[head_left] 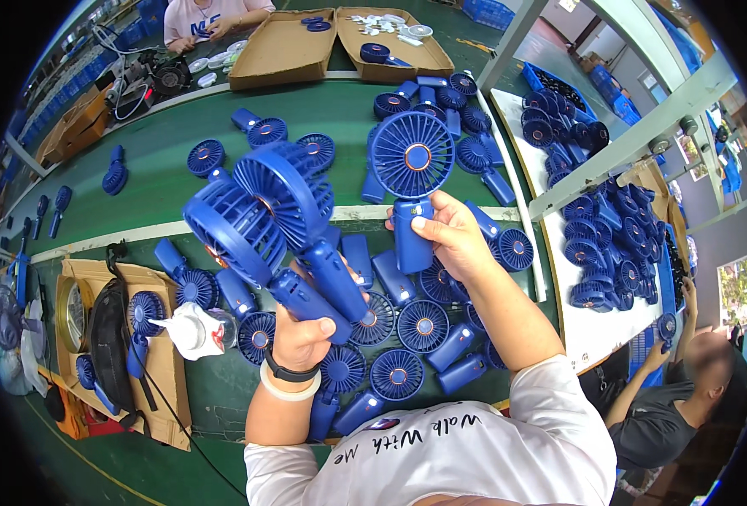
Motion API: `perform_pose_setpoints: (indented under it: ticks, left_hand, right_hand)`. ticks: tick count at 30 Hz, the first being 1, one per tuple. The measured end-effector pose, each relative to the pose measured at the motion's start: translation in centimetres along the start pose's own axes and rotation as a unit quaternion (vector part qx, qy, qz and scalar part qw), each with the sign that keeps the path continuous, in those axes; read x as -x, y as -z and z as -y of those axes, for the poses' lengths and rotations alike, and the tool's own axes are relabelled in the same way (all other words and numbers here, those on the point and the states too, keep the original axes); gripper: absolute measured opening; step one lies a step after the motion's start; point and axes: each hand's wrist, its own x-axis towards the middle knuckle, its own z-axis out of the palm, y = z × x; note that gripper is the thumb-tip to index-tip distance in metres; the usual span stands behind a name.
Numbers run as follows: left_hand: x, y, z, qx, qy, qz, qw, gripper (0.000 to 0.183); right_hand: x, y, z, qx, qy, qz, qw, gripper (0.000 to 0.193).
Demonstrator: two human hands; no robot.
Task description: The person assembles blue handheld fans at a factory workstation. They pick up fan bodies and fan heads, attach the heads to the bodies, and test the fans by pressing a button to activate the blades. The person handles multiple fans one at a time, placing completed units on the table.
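Note:
My left hand (300,336) is closed around the handles of at least two blue handheld fans (293,194), whose round heads overlap and tilt up to the left. My right hand (453,232) grips one more blue handheld fan (414,232) by its handle, head up, with its orange-ringed centre facing me. Beneath both hands, several similar fans (397,374) lie on the green bench. Further fans (474,154) are grouped on the green belt beyond my right hand, and a few lie scattered behind the left-hand fans.
At left, an open cardboard box (167,405) holds a black pouch (112,337) and fans, beside a white-capped bottle (194,331). Two cardboard trays (282,51) stand at the back, near a person in pink. A white side table (571,329) carries piled fans; another person (668,405) holds one there.

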Motion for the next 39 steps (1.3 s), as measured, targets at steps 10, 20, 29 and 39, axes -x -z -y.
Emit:
perform_pose_setpoints:
  ticks: [10, 20, 29, 39]
  left_hand:
    - [0.6, 0.1, 1.1, 0.175, 0.117, 0.125, 0.970, 0.074]
    - [2.1, -0.6, 1.0, 0.323, 0.132, 0.181, 0.919, 0.080]
    - [1.9, -1.0, -8.1, 0.075, -0.112, -0.003, 0.991, 0.073]
    - [5.6, 18.7, -30.9, -0.020, -0.374, -0.459, 0.805, 0.018]
  right_hand:
    - [0.1, -1.2, -1.0, -0.121, -0.015, 0.090, 0.988, 0.052]
    - [0.5, -3.5, -1.0, -0.112, -0.033, 0.278, 0.954, 0.057]
    - [-5.1, -8.2, 1.2, -0.079, 0.033, 0.276, 0.957, 0.077]
    - [-13.0, 2.5, -4.0, 0.262, -0.090, -0.054, 0.959, 0.036]
